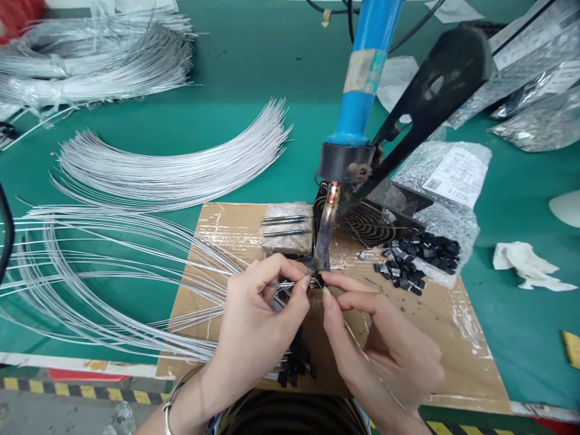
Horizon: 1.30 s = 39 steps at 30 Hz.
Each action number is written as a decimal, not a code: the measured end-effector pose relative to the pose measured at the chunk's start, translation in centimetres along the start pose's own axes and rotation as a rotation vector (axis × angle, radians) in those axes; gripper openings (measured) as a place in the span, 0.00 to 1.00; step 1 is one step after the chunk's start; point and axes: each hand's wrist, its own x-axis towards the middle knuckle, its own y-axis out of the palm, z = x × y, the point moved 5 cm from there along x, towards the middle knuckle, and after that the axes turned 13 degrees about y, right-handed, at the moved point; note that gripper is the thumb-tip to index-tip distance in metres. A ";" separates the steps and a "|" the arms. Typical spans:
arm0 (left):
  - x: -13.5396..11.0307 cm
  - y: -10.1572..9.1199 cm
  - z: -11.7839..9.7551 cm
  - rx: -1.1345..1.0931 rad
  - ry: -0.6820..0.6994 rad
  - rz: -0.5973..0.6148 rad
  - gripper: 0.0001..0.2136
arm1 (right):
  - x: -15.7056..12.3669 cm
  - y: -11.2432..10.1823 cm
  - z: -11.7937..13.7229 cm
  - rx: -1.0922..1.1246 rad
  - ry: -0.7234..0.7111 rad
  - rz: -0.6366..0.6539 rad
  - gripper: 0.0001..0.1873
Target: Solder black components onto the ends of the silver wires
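Note:
My left hand (263, 314) is closed in a pinch on a thin white wire (284, 284), its end held just under the tip of a soldering iron (324, 238). The iron has a blue handle and hangs tip down in a black metal holder (435, 90). Close by on the right, my right hand (385, 338) pinches a fine strand of solder wire (356, 340) that runs back across the palm. The small part at the wire's end is mostly hidden by fingertips. Below my left hand lie wires with black connectors (296, 362) on their ends.
Loose white wires (136, 272) spread left over the cardboard (453, 350). A curved wire bundle (181, 172) lies behind them. A grey block (287, 229) stands behind my hands. Small black connectors (421, 257) are heaped at right beside a plastic bag (453, 175).

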 end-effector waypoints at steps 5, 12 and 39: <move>0.1 0.1 -0.2 0.018 0.019 0.001 0.07 | 0.0 0.0 0.0 0.001 -0.007 -0.004 0.13; 0.0 0.0 -0.3 0.034 0.024 0.002 0.07 | 0.2 -0.1 0.3 -0.018 -0.038 -0.028 0.12; -0.9 -1.2 1.6 -0.016 -0.079 -0.004 0.05 | 0.6 -3.6 -6.4 0.383 0.425 0.009 0.17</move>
